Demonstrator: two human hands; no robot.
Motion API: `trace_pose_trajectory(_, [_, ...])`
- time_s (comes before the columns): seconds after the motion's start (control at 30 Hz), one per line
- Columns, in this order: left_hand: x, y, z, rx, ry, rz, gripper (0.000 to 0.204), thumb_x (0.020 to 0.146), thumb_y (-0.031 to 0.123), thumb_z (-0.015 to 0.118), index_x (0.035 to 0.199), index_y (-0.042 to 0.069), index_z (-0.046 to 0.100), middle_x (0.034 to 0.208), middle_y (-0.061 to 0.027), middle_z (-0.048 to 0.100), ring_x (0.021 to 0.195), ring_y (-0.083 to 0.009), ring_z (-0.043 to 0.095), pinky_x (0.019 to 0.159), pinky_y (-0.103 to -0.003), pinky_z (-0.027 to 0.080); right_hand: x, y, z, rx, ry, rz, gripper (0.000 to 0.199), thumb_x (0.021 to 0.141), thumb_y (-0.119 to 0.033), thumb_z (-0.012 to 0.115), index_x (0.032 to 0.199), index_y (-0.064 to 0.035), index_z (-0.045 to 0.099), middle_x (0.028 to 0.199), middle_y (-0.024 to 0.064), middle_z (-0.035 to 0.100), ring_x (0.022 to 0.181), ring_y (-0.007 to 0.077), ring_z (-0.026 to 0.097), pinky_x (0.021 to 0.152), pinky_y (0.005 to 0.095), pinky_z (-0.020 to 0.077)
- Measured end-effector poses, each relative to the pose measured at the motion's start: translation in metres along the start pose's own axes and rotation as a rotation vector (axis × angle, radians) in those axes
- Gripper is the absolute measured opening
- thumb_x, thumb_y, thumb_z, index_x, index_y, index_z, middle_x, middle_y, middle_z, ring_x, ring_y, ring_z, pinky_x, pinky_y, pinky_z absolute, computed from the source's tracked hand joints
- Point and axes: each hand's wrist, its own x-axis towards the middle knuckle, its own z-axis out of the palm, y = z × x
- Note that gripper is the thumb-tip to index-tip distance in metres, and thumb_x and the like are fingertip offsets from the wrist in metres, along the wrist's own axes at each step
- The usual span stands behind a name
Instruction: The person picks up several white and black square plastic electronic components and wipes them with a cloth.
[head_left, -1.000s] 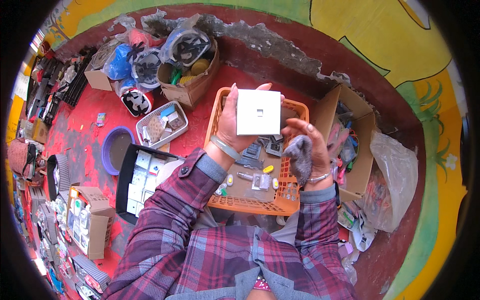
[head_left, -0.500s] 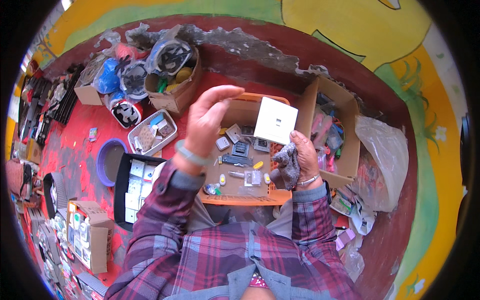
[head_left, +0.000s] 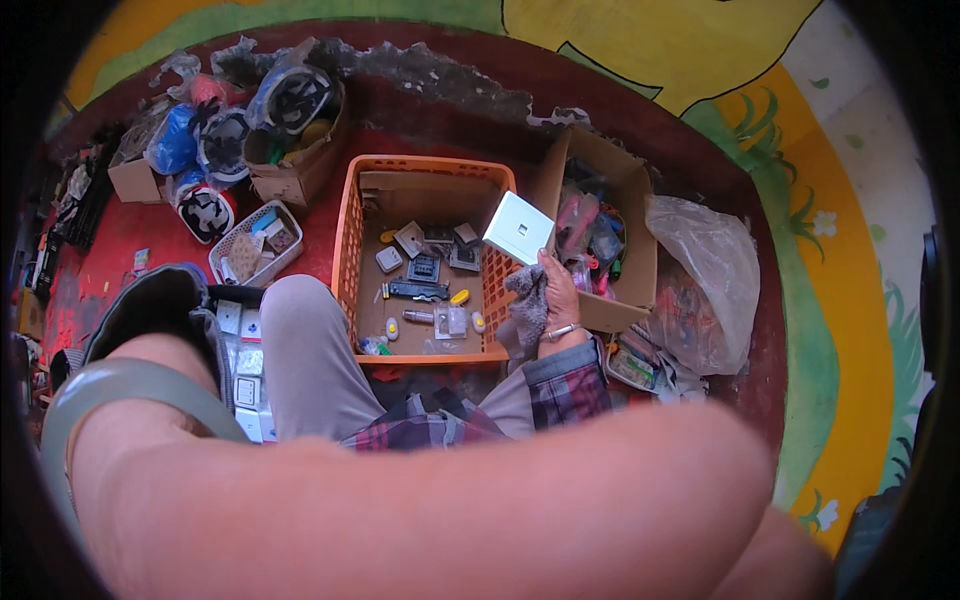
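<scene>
My right hand [head_left: 562, 298] grips a square white wall socket plate [head_left: 510, 228] with a small port in its middle, held up by its lower right corner. The same hand has a grey rag [head_left: 524, 318] bunched under the plate. Very near the camera, my left hand [head_left: 430, 500] fills the lower part of the view, blurred, with a pale bangle [head_left: 150, 380] at its wrist. Its fingers cannot be made out, and it covers most of my lap. To the left of the plate stands an orange plastic basket [head_left: 347, 262] with switches, small devices and yellow-and-white pieces on its cardboard bottom.
Right of the basket is a cardboard box [head_left: 625, 290] of bagged items, beside a clear plastic bag [head_left: 715, 250]. A white basket [head_left: 262, 248] and a box of wrapped goods [head_left: 290, 180] stand left. White switch plates [head_left: 248, 362] lie beside my knee.
My left hand has risen from above the basket to close before the camera. My right hand still holds the plate and rag. The view has shifted, so the scene sits further left.
</scene>
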Motion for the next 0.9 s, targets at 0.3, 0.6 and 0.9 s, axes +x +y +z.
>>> trace_pose_trajectory(0.3, [-0.02,0.042,-0.018,-0.023,-0.06,-0.023,0.015,0.083,0.004,0.05,0.085,0.003,0.065,0.087,-0.01,0.065,0.076,-0.0236,0.061,0.074,-0.037,0.047,0.003,0.001,-0.003,0.074,-0.056,-0.103,0.032,0.093,-0.026,0.054,0.106,0.0018,0.058,0.08,0.0099,0.067,0.064,0.0185,0.065,0.058,0.0288,0.0535])
trace_pose_trajectory(0.6, [-0.013,0.05,-0.014,-0.032,-0.058,-0.025,0.015,0.084,0.004,0.05,0.088,0.003,0.064,0.089,-0.0103,0.065,0.076,-0.0233,0.061,0.073,-0.036,0.048,0.014,0.01,0.0,0.073,-0.031,-0.141,0.031,0.09,-0.028,0.058,0.103,-0.0004,0.058,0.073,0.0096,0.066,0.059,0.0215,0.066,0.05,0.0316,0.0551])
trace_pose_trajectory(0.9, [-0.018,0.039,-0.004,-0.085,-0.054,-0.031,0.015,0.085,0.005,0.049,0.09,0.003,0.063,0.091,-0.0107,0.065,0.076,-0.0229,0.061,0.072,-0.036,0.048,0.01,0.009,0.004,0.028,-0.1,-0.04,0.031,0.093,-0.028,0.055,0.105,0.0003,0.06,0.081,0.0101,0.066,0.065,0.0186,0.065,0.059,0.0298,0.0539])
